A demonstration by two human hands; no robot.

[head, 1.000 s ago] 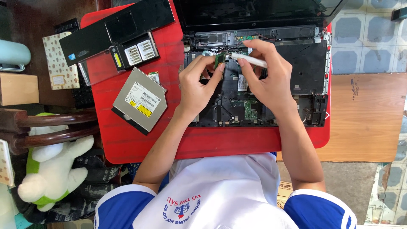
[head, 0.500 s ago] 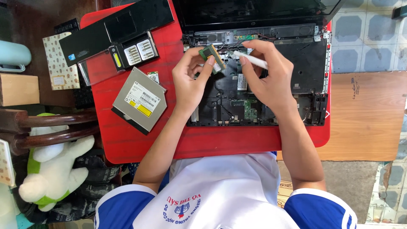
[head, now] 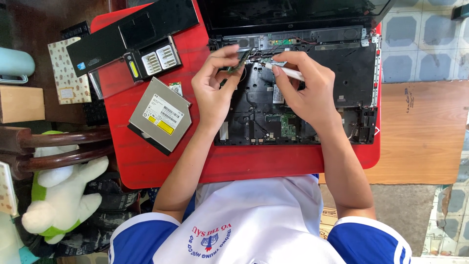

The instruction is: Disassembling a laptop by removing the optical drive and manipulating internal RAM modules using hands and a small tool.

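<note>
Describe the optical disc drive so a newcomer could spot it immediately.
Start at the red table. Left of the opened laptop and the person's left hand lies the optical disc drive: a flat silver metal slab set askew, the only piece bearing a white-and-yellow label.

The person wears a white shirt [head: 254, 215] with short sleeves. Each sleeve ends in a broad blue band: the left sleeve [head: 141, 232] and the right sleeve [head: 369, 239] both show it, edged by a thin white line. On the chest sits a round emblem [head: 210, 240] in blue, ringed by an arc of red lettering. Both forearms are bare from the sleeve down, with no watch, ring or glove on either hand.
</note>
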